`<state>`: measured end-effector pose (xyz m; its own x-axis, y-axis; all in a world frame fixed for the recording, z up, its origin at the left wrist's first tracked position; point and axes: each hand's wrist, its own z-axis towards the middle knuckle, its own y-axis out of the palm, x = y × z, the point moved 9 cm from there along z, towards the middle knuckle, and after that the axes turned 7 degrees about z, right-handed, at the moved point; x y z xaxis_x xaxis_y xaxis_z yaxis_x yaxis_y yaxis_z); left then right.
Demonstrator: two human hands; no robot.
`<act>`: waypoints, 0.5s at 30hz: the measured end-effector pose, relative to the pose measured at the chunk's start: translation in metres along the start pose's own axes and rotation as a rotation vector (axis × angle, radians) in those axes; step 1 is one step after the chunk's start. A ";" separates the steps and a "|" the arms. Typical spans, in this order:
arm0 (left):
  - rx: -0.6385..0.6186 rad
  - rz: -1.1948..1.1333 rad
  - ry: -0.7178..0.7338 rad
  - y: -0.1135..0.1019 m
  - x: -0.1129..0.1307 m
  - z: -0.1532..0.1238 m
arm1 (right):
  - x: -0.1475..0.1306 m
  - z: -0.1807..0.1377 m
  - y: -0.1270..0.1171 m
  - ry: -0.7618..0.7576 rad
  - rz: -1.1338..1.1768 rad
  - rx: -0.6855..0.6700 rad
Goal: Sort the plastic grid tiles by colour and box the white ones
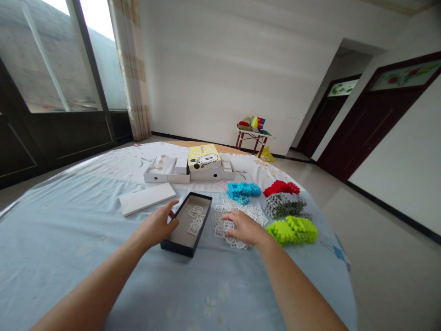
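Observation:
A black-rimmed open box (186, 248) stands on the table in front of me, with a few white lattice pieces (195, 225) inside. My left hand (160, 224) is at the box's left rim, thumb and fingers spread; whether it presses on the rim is hard to tell. To the right of the box lies a loose heap of flat white lattice pieces (255, 213). Over that heap my right hand (243, 227) reaches with thumb and fingertips apart and curved downward, touching or just above the pieces. Nothing held shows in either hand.
Stacks of blue (243, 191), red (280, 187), grey (285, 204) and lime-green (292, 230) toothed pieces sit at the right. A white lid (148, 199) lies left. Behind are a white tray box (167, 177) and a yellow cartoon box (206, 161), on a light-blue tablecloth (172, 294).

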<state>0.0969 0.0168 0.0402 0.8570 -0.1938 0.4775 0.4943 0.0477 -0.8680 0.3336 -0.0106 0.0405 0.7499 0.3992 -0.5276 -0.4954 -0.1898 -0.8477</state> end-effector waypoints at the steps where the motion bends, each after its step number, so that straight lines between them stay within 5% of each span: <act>1: 0.002 0.013 -0.016 -0.002 0.001 -0.001 | 0.000 0.000 -0.001 -0.003 0.016 0.004; 7: -0.041 0.029 -0.055 -0.004 0.000 0.000 | -0.002 -0.002 -0.012 -0.014 0.189 0.022; 15: 0.133 -0.203 0.053 -0.011 -0.009 0.007 | 0.010 -0.001 -0.024 0.002 0.361 0.146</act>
<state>0.0843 0.0246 0.0461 0.7313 -0.2632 0.6292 0.6731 0.1302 -0.7280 0.3529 -0.0033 0.0553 0.5162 0.3284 -0.7910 -0.7848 -0.1884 -0.5904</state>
